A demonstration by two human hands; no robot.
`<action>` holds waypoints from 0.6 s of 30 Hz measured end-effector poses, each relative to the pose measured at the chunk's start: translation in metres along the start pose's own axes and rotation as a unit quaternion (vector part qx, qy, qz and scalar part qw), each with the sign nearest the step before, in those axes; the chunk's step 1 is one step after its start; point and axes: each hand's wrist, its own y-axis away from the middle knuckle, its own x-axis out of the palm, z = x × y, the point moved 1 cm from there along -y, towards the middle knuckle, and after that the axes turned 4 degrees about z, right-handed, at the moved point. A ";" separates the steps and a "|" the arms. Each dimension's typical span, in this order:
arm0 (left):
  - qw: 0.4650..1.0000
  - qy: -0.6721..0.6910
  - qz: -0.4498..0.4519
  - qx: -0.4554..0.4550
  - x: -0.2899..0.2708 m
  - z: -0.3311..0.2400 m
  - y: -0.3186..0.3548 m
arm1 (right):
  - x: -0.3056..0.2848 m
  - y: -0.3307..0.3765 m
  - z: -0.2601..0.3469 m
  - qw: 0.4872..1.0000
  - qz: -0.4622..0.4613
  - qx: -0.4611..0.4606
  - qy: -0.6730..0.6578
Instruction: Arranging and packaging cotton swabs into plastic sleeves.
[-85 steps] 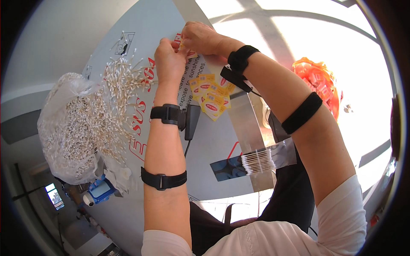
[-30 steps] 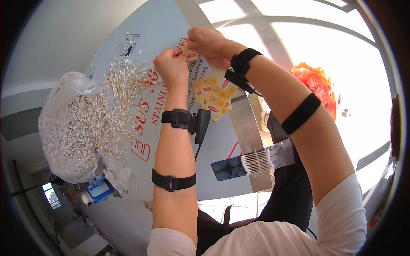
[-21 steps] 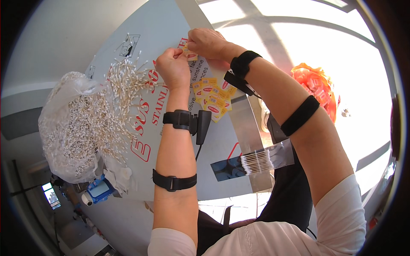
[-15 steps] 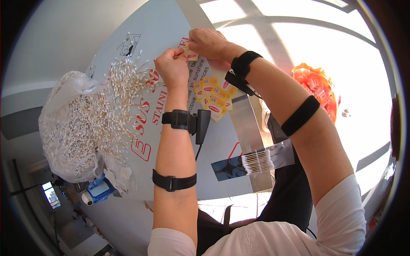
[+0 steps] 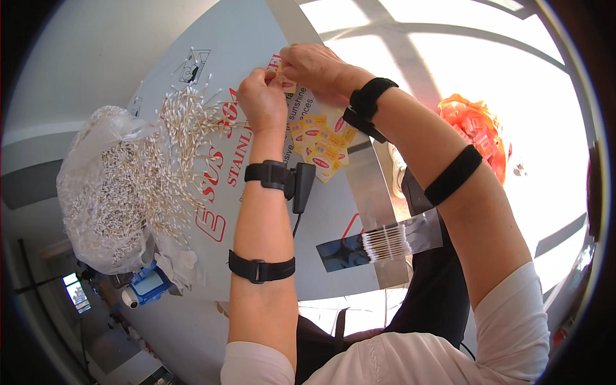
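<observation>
Head view: closest, below the forearms, dark trousers [image 5: 443,289], and just above them a long strip of shiny film [image 5: 340,254], laid across the right edge at the near right corner of the flat grey surface [image 5: 321,215] printed in red and black, with one end jutting past that edge. Across the strip's middle, a neat row of white-tipped cotton swabs [image 5: 386,244], side by side. Beside the near left edge, a blue-and-white object [image 5: 149,285], too small to identify. Farther along the left edge, a bulging clear plastic bag [image 5: 80,192] full of cotton swabs, with a heap of loose cotton swabs [image 5: 186,128] fanned out beside it. Near the right edge, an overlapping pile of yellow-and-white printed pieces [image 5: 321,147] with red ovals. Past that edge, against the sunlit floor, a crumpled orange-red plastic bag [image 5: 475,128]. Toward the far end, close to the right edge, a single small yellow-and-white printed piece [image 5: 290,86]: pinched in the fingertips of the left hand [image 5: 263,99]; just beside, the right hand [image 5: 313,65], curled, fingertips hidden, impossible to tell whether gripping.
</observation>
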 end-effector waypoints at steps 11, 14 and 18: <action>0.973 0.135 0.116 -0.144 -0.013 0.006 0.002 | -0.002 0.028 0.015 0.998 -0.053 0.027 0.002; 0.987 -0.094 0.076 0.109 -0.026 0.004 -0.007 | -0.002 0.026 0.014 0.998 -0.016 0.038 0.047; 0.952 -0.108 0.216 0.185 -0.026 0.000 -0.022 | -0.003 0.019 0.005 0.999 -0.013 0.020 0.038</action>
